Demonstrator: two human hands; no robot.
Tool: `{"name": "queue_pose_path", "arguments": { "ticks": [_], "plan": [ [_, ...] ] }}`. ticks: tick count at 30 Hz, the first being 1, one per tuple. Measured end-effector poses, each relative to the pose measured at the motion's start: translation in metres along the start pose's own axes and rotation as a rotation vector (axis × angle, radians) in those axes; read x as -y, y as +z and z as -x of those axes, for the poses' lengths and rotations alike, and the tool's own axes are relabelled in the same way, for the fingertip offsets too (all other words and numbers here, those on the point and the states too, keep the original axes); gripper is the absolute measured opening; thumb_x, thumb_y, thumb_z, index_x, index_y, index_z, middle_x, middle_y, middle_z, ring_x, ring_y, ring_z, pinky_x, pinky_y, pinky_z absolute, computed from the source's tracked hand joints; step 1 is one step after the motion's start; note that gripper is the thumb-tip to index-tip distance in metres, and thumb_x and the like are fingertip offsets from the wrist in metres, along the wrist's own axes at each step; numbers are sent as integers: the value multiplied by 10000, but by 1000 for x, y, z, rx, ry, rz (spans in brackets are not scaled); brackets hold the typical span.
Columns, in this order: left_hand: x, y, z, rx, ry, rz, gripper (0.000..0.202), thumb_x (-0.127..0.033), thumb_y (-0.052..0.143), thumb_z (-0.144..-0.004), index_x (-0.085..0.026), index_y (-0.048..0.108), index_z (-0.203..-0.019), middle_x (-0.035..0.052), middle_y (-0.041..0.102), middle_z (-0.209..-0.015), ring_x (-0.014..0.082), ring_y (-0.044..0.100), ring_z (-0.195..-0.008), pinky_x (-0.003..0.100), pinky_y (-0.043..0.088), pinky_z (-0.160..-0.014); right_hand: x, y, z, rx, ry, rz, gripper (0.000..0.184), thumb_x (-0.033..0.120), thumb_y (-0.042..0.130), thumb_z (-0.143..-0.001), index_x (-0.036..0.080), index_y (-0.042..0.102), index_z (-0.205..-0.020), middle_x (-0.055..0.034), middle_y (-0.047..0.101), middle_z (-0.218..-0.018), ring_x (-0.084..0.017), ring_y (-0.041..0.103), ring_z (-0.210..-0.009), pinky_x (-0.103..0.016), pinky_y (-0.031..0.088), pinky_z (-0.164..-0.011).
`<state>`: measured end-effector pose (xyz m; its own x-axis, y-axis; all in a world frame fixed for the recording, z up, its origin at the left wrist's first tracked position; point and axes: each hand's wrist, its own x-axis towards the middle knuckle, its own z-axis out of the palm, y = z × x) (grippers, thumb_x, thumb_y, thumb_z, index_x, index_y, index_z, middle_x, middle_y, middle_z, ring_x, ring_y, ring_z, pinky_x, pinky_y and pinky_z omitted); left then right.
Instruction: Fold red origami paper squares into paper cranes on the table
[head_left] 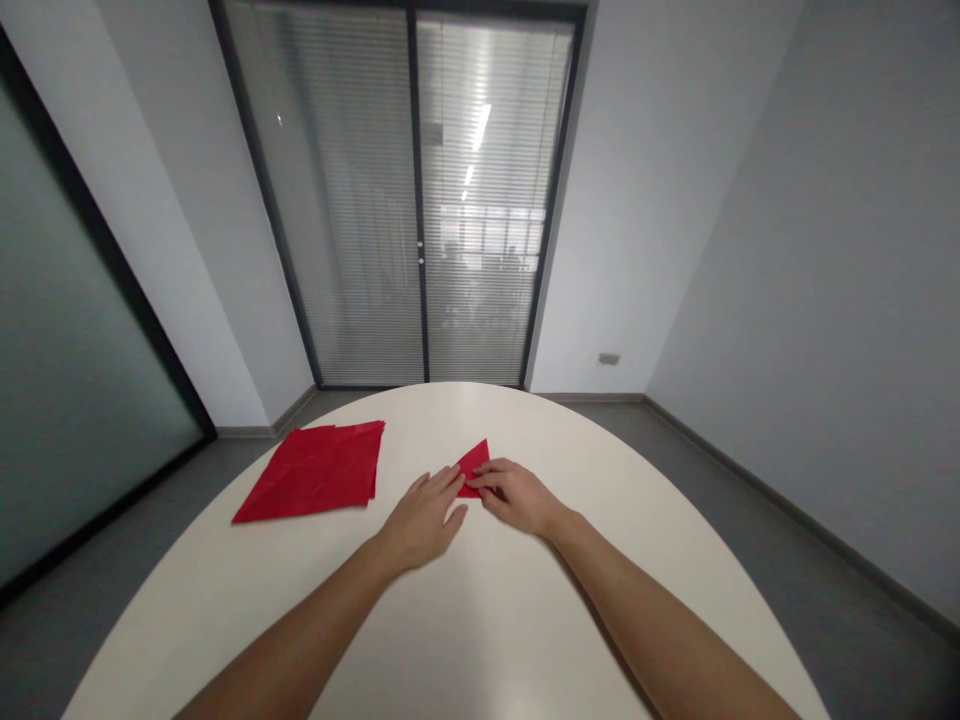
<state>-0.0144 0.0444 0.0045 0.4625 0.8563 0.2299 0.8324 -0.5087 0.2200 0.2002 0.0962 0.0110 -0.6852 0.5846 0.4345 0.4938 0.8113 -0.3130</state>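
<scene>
A small piece of folded red paper (pixel 475 458) lies on the white table, its pointed tip facing away from me. My left hand (pixel 424 515) rests at its left side, palm down, with the fingers stretched out and the fingertips touching the paper's edge. From the right, my right hand (pixel 519 495) reaches over the paper with bent fingers, the thumb and fingertips closed at its right edge. Both hands cover parts of the paper, so its full outline is hidden.
Larger red sheets (pixel 315 468), overlapping in a loose stack, lie on the left of the round white table (pixel 480 620). Beyond the table's far edge stand glass panels with blinds (pixel 367 220). Plain walls rise on both sides.
</scene>
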Motion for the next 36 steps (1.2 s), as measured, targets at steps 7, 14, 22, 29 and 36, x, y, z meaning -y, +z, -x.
{"name": "queue_pose_path", "arguments": {
  "ticks": [7, 14, 22, 29, 36],
  "plan": [
    [-2, 1, 3, 64, -115, -58, 661, -494, 312, -1001, -89, 342, -1522, 170, 309, -1595, 301, 248, -1500, 558, 137, -1221, 15, 5, 6, 29, 81, 43, 320, 182, 521, -940, 215, 718, -1189, -107, 677, -1234, -228, 610, -1136, -365, 493, -988],
    [-7, 2, 5, -25, 3, -59, 565, -326, 315, -995, -100, 363, -1511, 143, 342, -1590, 249, 260, -1500, 479, 164, -1233, 25, 6, 7, -2, 99, 61, 336, 142, 500, -947, 209, 708, -1202, -102, 691, -1193, -225, 614, -1104, -369, 471, -985],
    [-2, 3, -4, 72, -60, 17, 586, -364, 282, -1007, -52, 389, -1491, 174, 338, -1581, 246, 286, -1488, 425, 249, -1217, 21, 1, 5, -31, 92, 60, 225, 211, 602, -908, 214, 750, -1076, -85, 723, -1067, -230, 631, -994, -371, 478, -911],
    [3, 9, -12, 43, -220, -48, 631, -400, 267, -1008, -17, 361, -1500, 188, 303, -1592, 280, 275, -1489, 454, 261, -1212, 13, 4, 2, -39, 137, -16, 248, 193, 631, -871, 249, 767, -1071, -72, 718, -1118, -223, 634, -1017, -375, 473, -937],
    [3, 4, -10, -125, -163, -71, 618, -282, 397, -940, -35, 355, -1504, 173, 247, -1617, 277, 211, -1512, 486, 221, -1228, 14, 3, 0, -67, 113, -1, 240, 190, 656, -845, 218, 746, -1066, -66, 722, -1065, -220, 629, -990, -356, 473, -905]
  ]
}}
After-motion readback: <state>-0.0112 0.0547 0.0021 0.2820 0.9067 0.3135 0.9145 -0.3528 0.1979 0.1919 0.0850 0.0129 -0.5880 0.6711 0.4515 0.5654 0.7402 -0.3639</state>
